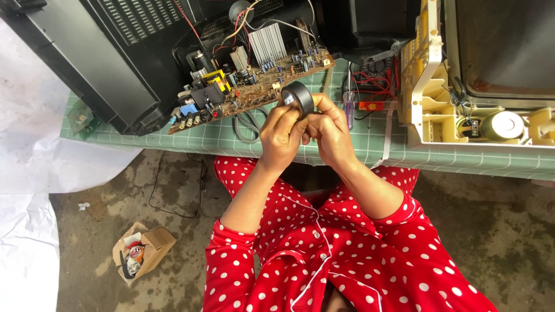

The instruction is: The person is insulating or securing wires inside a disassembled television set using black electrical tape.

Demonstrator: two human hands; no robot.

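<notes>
A roll of black tape (299, 96) is held up in front of me, above the table's near edge. My left hand (281, 136) grips the roll from below and the left, fingers curled around it. My right hand (330, 133) touches the roll's right side, its fingertips pinched at the rim. Just behind the roll lies a brown circuit board (254, 86) crowded with components, sticking out of an opened black television casing (110, 58). My arms wear red sleeves with white dots.
A table with a green checked cloth (370, 147) carries a cream opened appliance chassis (480, 110) at right, a screwdriver (348, 110) and a red-wired meter (376, 84). Grey cable loops (248, 124) lie beside the board. A small cardboard box (141, 251) sits on the concrete floor.
</notes>
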